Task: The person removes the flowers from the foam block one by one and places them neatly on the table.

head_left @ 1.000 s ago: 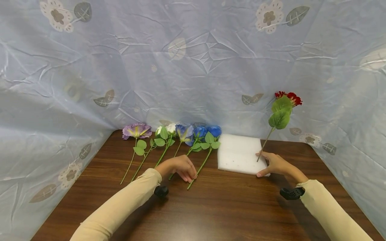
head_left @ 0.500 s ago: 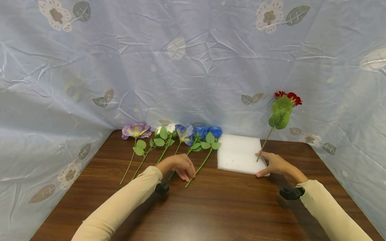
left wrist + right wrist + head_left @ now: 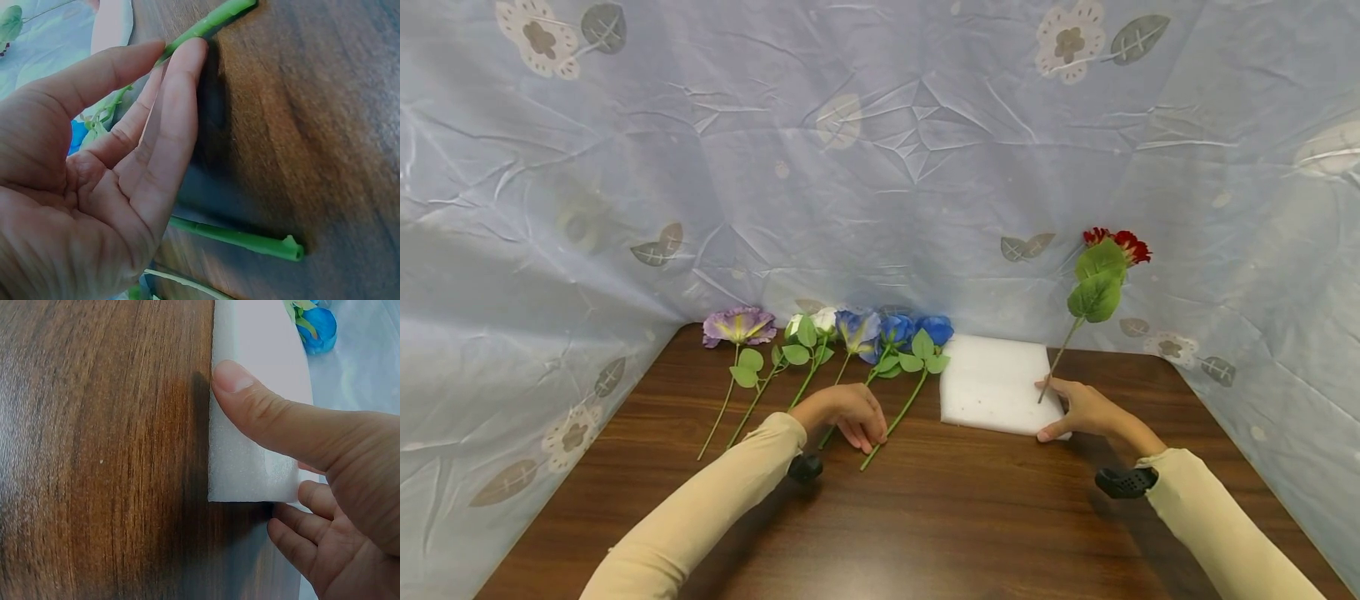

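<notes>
My left hand (image 3: 850, 414) pinches the lower green stem (image 3: 206, 26) of an artificial blue rose (image 3: 933, 328) between thumb and fingertips. This rose lies rightmost in the row of flowers, its bloom beside a white foam block (image 3: 992, 379). At the block's right front corner, my right hand (image 3: 1084, 408) grips the foam: the thumb (image 3: 262, 412) presses its front side and other fingers (image 3: 306, 522) lie along the right side. A red flower (image 3: 1097, 296) with broad green leaves stands in the block near that hand, leaning right. Small holes dot the foam's top.
Left of the rose lie another blue rose (image 3: 895, 329), a blue-violet flower (image 3: 859, 332), white roses (image 3: 824, 320) and a purple flower (image 3: 740, 325), stems toward me. A patterned curtain (image 3: 880, 208) surrounds the back and sides of the brown wooden table (image 3: 940, 525).
My left hand and the pinched stem have shifted very slightly left. The right hand, foam block and red flower stay as they were.
</notes>
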`<state>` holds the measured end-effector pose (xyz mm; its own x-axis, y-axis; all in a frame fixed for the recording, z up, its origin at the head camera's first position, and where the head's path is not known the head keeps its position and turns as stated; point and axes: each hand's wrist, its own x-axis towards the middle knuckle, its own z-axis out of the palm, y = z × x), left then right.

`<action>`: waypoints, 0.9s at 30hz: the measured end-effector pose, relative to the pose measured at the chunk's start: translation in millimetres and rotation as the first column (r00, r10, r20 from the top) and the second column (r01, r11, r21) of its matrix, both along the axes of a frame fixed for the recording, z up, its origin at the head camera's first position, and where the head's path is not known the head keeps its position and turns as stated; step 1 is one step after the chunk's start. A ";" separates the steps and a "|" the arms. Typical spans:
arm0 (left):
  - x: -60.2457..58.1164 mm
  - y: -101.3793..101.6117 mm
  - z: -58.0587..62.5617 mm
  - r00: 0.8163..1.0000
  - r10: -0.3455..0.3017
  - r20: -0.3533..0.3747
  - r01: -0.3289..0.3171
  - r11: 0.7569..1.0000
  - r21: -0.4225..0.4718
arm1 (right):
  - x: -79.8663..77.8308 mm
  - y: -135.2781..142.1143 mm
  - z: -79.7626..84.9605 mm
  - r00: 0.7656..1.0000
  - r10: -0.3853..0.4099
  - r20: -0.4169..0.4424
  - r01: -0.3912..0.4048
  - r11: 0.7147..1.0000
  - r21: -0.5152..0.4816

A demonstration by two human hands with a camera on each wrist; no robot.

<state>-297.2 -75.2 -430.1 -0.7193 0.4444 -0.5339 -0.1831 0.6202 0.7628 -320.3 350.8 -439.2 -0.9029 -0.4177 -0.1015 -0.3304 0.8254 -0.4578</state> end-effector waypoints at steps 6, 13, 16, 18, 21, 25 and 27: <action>-1.5 2.5 0.1 1.000 0.018 0.010 -0.018 1.000 -0.003 | -1.2 -0.5 -0.8 1.000 0.004 -0.006 -0.004 1.000 0.010; -3.1 4.2 2.2 1.000 0.022 0.007 -0.022 1.000 -0.012 | -0.6 -0.7 0.1 1.000 0.003 -0.002 -0.003 1.000 0.012; -4.2 4.8 2.1 0.999 0.032 0.001 -0.032 0.999 -0.005 | -0.5 -0.6 0.4 1.000 0.005 -0.003 -0.005 1.000 0.011; -5.3 5.8 2.0 0.999 0.042 -0.009 -0.042 0.999 0.003 | -0.3 -0.6 0.4 1.000 0.005 -0.003 -0.005 1.000 0.010; -7.2 8.6 2.3 0.998 0.056 -0.024 -0.056 0.998 0.016 | -0.2 -0.3 0.2 1.000 0.003 0.001 -0.003 1.000 0.009; -9.0 15.0 5.3 0.997 0.058 -0.058 -0.055 0.998 0.040 | 0.3 -0.7 1.0 1.000 -0.008 0.008 0.008 1.000 0.009; -9.7 20.1 8.0 0.996 0.057 -0.073 -0.053 0.997 0.055 | 0.9 -1.1 2.0 1.000 -0.006 0.004 0.006 1.000 0.012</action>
<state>-306.9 -55.1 -422.1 -0.7801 0.4296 -0.4548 -0.1573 0.5689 0.8072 -319.5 349.8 -437.2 -0.9050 -0.4110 -0.1097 -0.3237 0.8328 -0.4491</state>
